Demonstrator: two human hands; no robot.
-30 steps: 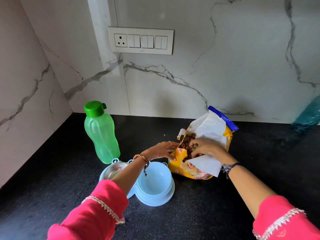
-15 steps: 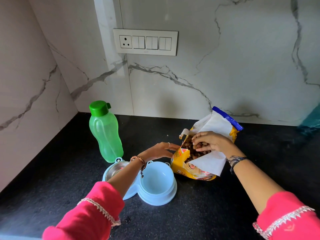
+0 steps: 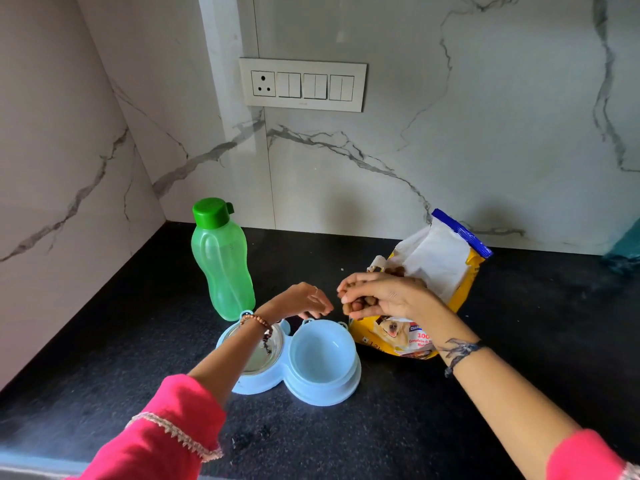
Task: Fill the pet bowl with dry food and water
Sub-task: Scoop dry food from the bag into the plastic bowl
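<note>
A light blue double pet bowl (image 3: 313, 393) sits on the black counter, with a steel insert (image 3: 258, 358) on its left side and a bare blue cup (image 3: 322, 355) on its right. My right hand (image 3: 384, 296) is cupped around a handful of brown dry food (image 3: 360, 303), just above the bowl's far right rim. Behind that hand stands the opened yellow food bag (image 3: 440, 268). My left hand (image 3: 301, 301) hovers over the back of the bowl with fingers apart, holding nothing. A closed green water bottle (image 3: 221, 261) stands upright behind the bowl's left side.
The counter (image 3: 433, 420) meets marble walls at the back and left, forming a corner near the bottle. A switch panel (image 3: 303, 84) is mounted on the back wall. Something teal (image 3: 627, 247) shows at the far right edge.
My right hand has come out of the bag with a handful of food and moved left toward the bowl. My left hand has let go of the bag's edge.
</note>
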